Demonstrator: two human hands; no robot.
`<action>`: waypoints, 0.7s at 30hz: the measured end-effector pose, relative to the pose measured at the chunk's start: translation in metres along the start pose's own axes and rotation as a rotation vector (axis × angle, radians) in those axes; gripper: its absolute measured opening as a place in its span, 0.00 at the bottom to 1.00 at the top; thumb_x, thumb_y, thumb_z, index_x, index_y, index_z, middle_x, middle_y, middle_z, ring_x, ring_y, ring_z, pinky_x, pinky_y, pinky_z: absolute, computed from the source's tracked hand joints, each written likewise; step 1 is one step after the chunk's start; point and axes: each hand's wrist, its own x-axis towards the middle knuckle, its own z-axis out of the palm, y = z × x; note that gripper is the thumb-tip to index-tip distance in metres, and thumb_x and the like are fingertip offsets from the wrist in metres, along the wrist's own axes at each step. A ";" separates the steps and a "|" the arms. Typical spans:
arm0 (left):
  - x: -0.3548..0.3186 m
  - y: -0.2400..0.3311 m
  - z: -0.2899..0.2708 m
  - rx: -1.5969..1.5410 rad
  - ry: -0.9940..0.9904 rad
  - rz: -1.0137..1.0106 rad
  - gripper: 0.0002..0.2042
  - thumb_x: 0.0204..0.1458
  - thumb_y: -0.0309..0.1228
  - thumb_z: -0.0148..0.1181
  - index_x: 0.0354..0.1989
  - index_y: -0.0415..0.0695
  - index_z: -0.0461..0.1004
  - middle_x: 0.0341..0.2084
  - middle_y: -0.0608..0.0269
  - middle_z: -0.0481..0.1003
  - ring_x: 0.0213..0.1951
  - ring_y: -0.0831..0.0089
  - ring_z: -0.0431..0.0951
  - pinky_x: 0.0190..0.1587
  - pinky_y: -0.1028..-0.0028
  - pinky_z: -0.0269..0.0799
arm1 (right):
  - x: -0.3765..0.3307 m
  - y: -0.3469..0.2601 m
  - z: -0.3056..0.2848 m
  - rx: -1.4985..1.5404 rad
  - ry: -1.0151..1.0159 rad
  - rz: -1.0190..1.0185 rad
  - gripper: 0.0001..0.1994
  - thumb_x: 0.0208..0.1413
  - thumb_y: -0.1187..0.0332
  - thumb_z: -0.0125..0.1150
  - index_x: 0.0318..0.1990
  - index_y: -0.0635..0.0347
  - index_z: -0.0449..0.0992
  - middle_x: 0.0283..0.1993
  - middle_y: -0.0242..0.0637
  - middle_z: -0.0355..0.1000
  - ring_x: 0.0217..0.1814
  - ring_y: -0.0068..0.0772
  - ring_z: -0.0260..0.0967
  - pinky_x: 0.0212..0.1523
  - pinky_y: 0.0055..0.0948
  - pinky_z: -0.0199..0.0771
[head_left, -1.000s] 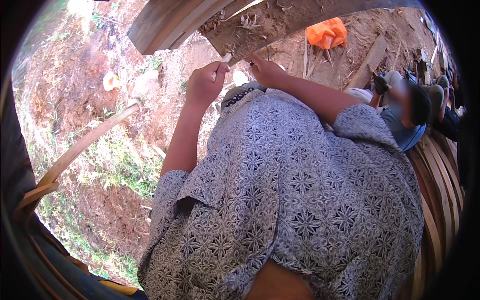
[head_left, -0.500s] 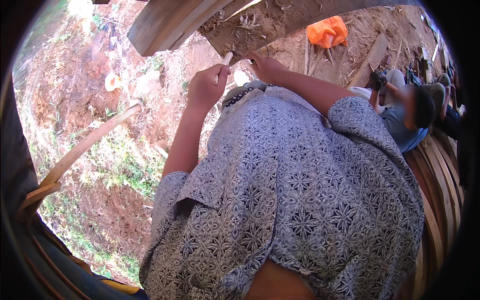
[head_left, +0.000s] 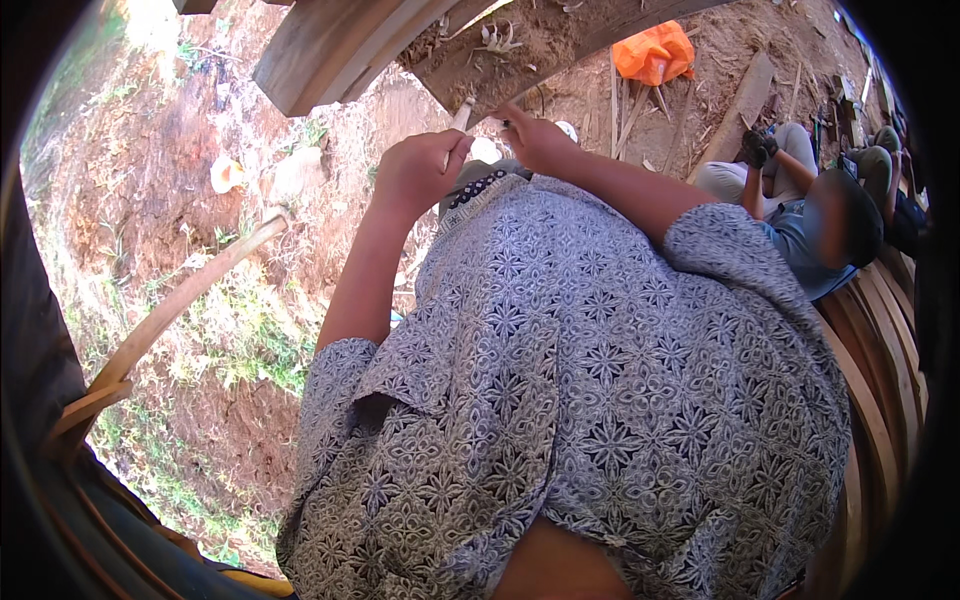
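your left hand (head_left: 415, 172) is closed in a fist around a thin pale stick (head_left: 461, 113), probably a split bamboo sliver; your right hand (head_left: 535, 140) is curled shut just beside it, pinching something small and dark at the fingertips, too small to tell whether it is a blade or the sliver's far end; both hands sit raised in front of your chest, over the patterned shirt (head_left: 600, 400) and just under the edge of a wooden plank (head_left: 330, 50); the sliver stands nearly upright out of your left fist, long axis running from the fist up toward the plank, tip leaning slightly to your right; this looks like the trimming or splitting step, with the strip held steady while the right hand works at it; the next move calls for a firm left hold and a short, controlled stroke along the strip's length, away from your fingers; a seated person (head_left: 810, 220) is at your right, well apart.
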 end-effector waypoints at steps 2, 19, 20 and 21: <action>0.006 -0.002 0.000 0.017 0.018 0.063 0.14 0.65 0.44 0.55 0.34 0.50 0.81 0.25 0.55 0.79 0.30 0.52 0.80 0.32 0.57 0.75 | 0.006 0.007 -0.003 0.017 -0.069 0.065 0.17 0.69 0.60 0.53 0.63 0.46 0.67 0.40 0.50 0.80 0.42 0.61 0.78 0.44 0.54 0.77; 0.059 -0.033 -0.031 0.328 -0.408 0.531 0.15 0.66 0.46 0.54 0.37 0.52 0.82 0.25 0.60 0.80 0.30 0.59 0.82 0.34 0.59 0.77 | -0.019 -0.031 0.016 0.111 0.189 0.215 0.18 0.71 0.61 0.51 0.66 0.46 0.64 0.42 0.56 0.80 0.40 0.59 0.80 0.44 0.51 0.77; 0.060 -0.034 -0.023 0.337 -0.397 0.558 0.15 0.66 0.46 0.54 0.36 0.52 0.81 0.24 0.60 0.80 0.29 0.59 0.82 0.34 0.59 0.77 | -0.026 -0.041 0.014 0.121 0.199 0.182 0.19 0.71 0.62 0.51 0.66 0.47 0.64 0.41 0.56 0.80 0.40 0.58 0.80 0.44 0.51 0.77; 0.064 -0.037 -0.022 0.353 -0.384 0.592 0.15 0.66 0.46 0.54 0.36 0.51 0.81 0.24 0.60 0.79 0.29 0.59 0.82 0.34 0.59 0.76 | -0.026 -0.044 0.020 0.120 0.220 0.191 0.19 0.70 0.62 0.51 0.66 0.48 0.64 0.42 0.56 0.80 0.40 0.58 0.80 0.44 0.50 0.77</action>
